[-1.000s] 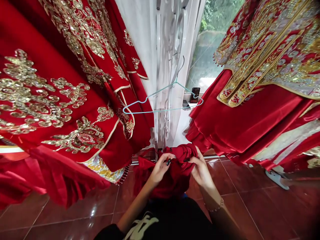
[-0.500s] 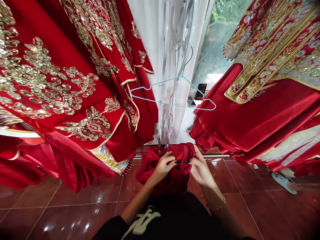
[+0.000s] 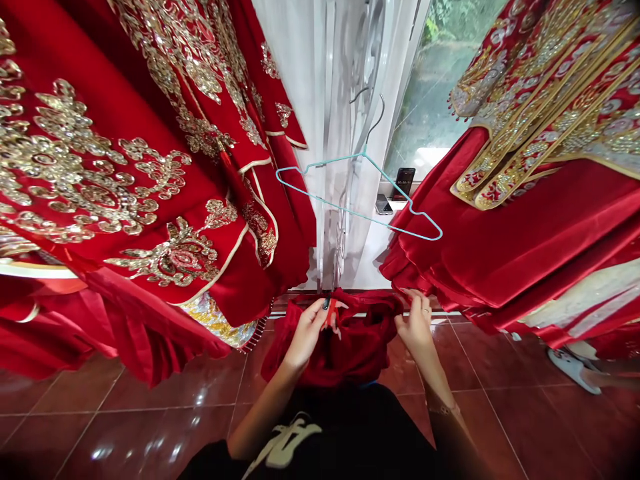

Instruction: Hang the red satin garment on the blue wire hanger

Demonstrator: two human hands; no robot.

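Note:
A dark red garment (image 3: 357, 353) hangs bunched low in front of my body, its waistband-like edge spread sideways. My left hand (image 3: 311, 327) is closed on its left side, thumb and fingers pinching a bright red strip (image 3: 331, 312) there. At the opposite end of the edge, my right hand (image 3: 416, 325) grips the cloth with curled fingers; part of that grip is hidden. Above both hands hangs a light blue wire hanger (image 3: 350, 212) with a metal hook, bare and tilted down to the right.
Red gowns with gold beading (image 3: 95, 180) hang at the left. More red embroidered clothes (image 3: 540, 220) hang at the right. Two phones stand or lie by the window, one upright (image 3: 404, 181). A white metal rack (image 3: 327, 133) rises ahead. Another person's shoe (image 3: 570, 370) shows at the right.
My hands have moved apart, the right one outward to the right, and the garment's edge is stretched wider. The hanger has turned, its right end now lower.

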